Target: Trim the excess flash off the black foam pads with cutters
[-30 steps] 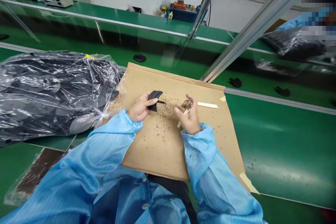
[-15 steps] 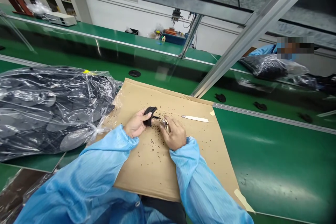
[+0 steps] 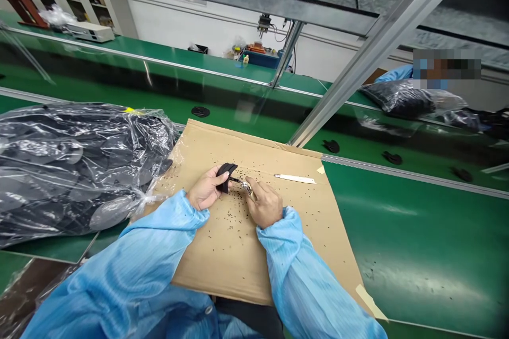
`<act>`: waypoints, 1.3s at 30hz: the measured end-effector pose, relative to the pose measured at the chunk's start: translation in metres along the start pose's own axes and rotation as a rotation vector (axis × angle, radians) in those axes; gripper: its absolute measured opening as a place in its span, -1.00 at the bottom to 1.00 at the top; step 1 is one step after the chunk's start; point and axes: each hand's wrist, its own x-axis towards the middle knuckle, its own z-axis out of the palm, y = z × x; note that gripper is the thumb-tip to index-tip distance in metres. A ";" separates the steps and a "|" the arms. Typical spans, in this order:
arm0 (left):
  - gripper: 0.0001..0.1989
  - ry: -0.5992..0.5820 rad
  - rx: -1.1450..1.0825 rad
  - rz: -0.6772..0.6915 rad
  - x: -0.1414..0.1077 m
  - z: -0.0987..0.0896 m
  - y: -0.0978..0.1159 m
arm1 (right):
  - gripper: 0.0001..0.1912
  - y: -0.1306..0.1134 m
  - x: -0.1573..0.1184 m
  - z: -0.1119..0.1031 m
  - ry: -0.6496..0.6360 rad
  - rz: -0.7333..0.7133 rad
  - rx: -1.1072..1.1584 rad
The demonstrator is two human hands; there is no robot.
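Pinched in my left hand (image 3: 204, 189) is a curved black plastic part (image 3: 226, 176) with ridges on it. My right hand (image 3: 264, 202) is closed around small metal nippers (image 3: 246, 186), whose dark tips reach left to the part's edge. Fingers hide most of the tool's handles. Both hands are above a brown cardboard sheet (image 3: 222, 280) sprinkled with many tiny black bits. A slim white-handled knife (image 3: 296, 178) lies on the cardboard, right of and beyond my right hand.
A big clear bag of black parts (image 3: 79, 169) lies at the left, against the cardboard. Behind stands a slanted metal post (image 3: 350, 79). Loose black parts (image 3: 331, 146) rest on the green belt beyond. A person in blue (image 3: 400, 72) is at the far right, by another bag (image 3: 397, 98).
My right hand has turned slightly, and the nippers' dark tips are now closer against the black part. My left hand keeps its hold, nearly still.
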 end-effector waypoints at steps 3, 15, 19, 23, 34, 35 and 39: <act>-0.59 -0.001 0.003 0.007 -0.001 0.002 0.000 | -0.60 0.000 -0.001 0.001 -0.025 0.016 0.035; -0.67 0.190 -0.034 0.119 0.008 -0.002 0.005 | -0.67 0.002 0.001 0.002 0.030 0.103 0.216; -0.78 0.122 -0.030 0.052 0.005 0.002 0.005 | -0.65 -0.003 0.001 0.001 -0.005 0.043 0.208; -0.75 0.107 0.000 0.003 0.003 0.002 0.005 | -0.62 -0.010 0.002 0.002 -0.052 -0.003 0.197; -0.86 -0.020 0.000 -0.169 0.000 0.003 0.009 | -0.57 -0.028 0.007 0.002 -0.134 -0.048 0.189; -0.85 -0.018 0.017 -0.167 -0.001 0.004 0.009 | -0.57 -0.029 0.007 0.002 -0.139 -0.050 0.190; -0.81 -0.007 0.068 -0.155 -0.001 0.007 0.008 | -0.56 -0.029 0.007 0.002 -0.160 -0.043 0.196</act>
